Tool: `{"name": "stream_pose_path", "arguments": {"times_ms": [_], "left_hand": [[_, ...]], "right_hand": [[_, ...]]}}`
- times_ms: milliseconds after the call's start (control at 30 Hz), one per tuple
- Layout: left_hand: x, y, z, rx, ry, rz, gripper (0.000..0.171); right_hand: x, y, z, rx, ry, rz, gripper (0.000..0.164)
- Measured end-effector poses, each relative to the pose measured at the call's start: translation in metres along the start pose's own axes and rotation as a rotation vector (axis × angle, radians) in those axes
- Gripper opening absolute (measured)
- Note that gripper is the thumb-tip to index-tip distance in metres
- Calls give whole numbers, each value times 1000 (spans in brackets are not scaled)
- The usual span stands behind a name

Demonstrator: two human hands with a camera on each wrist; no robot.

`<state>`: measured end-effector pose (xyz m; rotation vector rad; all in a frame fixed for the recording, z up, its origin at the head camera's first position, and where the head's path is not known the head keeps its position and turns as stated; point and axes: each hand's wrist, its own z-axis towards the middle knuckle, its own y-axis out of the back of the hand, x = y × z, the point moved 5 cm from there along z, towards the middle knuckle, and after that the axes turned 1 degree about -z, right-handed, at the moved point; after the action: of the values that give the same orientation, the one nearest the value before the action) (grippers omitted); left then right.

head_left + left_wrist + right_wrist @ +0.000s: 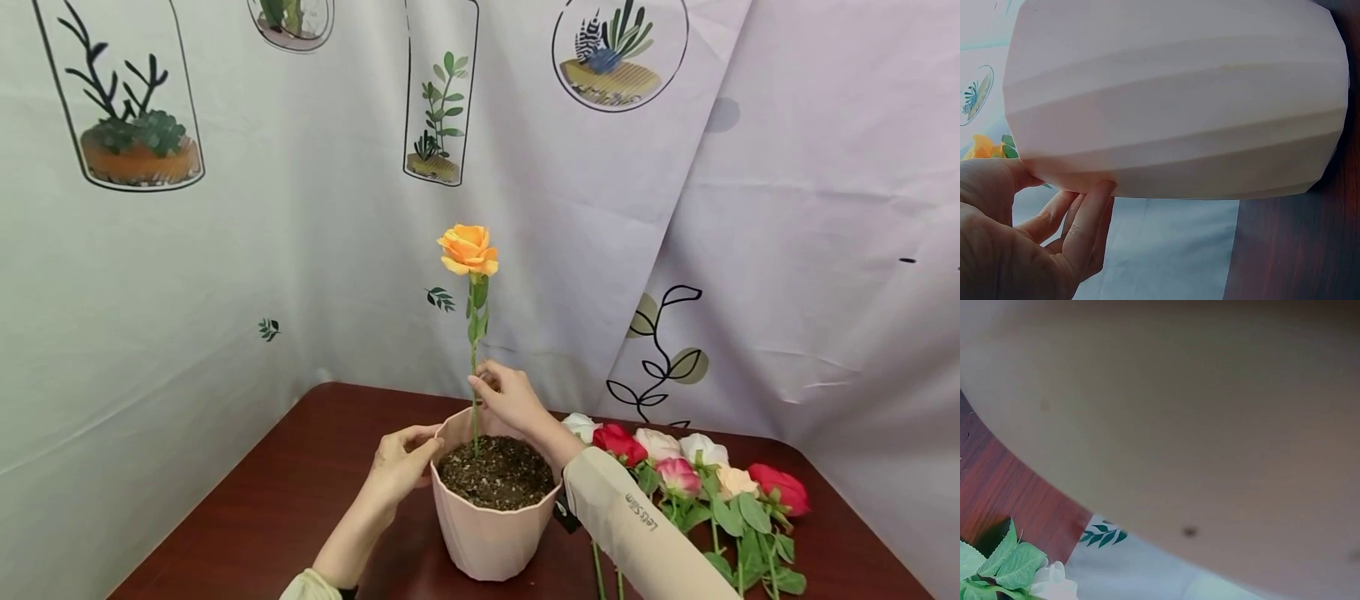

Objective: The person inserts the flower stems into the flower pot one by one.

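An orange artificial rose [468,250] stands upright, its stem in the dark soil [498,475] of a pale pink flower pot [487,533]. My right hand [513,400] pinches the stem above the pot's far rim. On the pot's left side my left hand [401,462] holds the rim. The left wrist view has the left hand [1041,231] with its thumb by the rim and fingertips against the outer wall of the pot [1179,112]. A blurred pale surface fills most of the right wrist view, hiding the right hand there.
Several artificial roses lie right of the pot on the dark red table [285,500], among them a red rose [780,487], a pink rose [678,477] and a white rose [705,450]. Behind the table hangs a printed white curtain [360,250]. My right sleeve [637,517] overlaps some stems.
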<state>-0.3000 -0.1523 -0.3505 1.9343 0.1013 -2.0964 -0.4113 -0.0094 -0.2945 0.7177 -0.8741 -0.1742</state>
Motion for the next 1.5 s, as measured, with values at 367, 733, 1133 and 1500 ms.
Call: {"name": "stream_pose_path", "arguments": {"times_ms": [367, 733, 1133, 1500], "left_hand": [[-1, 0, -1, 7, 0, 9, 27], [2, -6, 0, 21, -2, 9, 26], [-3, 7, 7, 4, 11, 54, 28], [-9, 1, 9, 10, -5, 107, 29]], "right_hand": [[0, 3, 0, 58, -18, -75, 29], [-10, 40, -22, 82, -89, -97, 33], [-34, 101, -90, 58, -79, -229, 36], [-66, 108, -147, 11, -241, -295, 35]]}}
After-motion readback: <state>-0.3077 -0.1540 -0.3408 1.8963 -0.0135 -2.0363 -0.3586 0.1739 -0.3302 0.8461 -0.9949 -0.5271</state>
